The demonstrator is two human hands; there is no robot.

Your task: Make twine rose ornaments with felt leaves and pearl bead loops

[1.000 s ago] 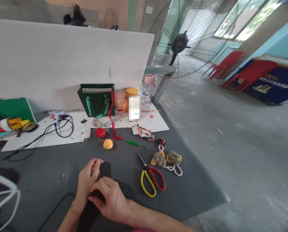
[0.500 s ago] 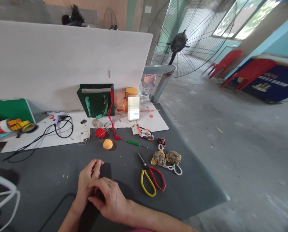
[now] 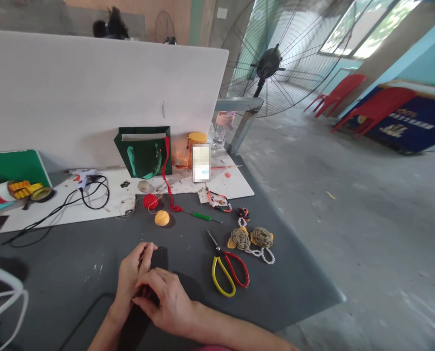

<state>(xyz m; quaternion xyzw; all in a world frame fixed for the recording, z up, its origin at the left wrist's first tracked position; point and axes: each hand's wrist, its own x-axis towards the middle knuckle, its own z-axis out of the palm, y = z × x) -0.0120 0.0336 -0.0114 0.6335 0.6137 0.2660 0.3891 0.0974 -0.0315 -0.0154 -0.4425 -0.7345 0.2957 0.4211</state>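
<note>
My left hand (image 3: 134, 267) is closed above the dark table, its fingers curled inward. Against its palm side rests my right hand (image 3: 168, 300), with thumb and fingers bent together. Whatever lies inside either hand, if anything, is hidden. To the right of them lie scissors (image 3: 222, 263) with one yellow and one red handle, blades slightly apart. Beyond my hands are a small ball of yellow yarn (image 3: 162, 218) and a red yarn ball (image 3: 150, 201). A green-handled crochet hook (image 3: 201, 216) lies near the end of a red braided cord (image 3: 167, 180).
Rose-like cord pieces with beaded loops (image 3: 252, 240) lie at right. Behind stand a green gift bag (image 3: 144, 153), an orange-lidded jar (image 3: 196, 139) and a white partition (image 3: 93, 87). A glue gun (image 3: 84, 178) with black cable is at left. A large fan (image 3: 269, 63) stands beyond the table.
</note>
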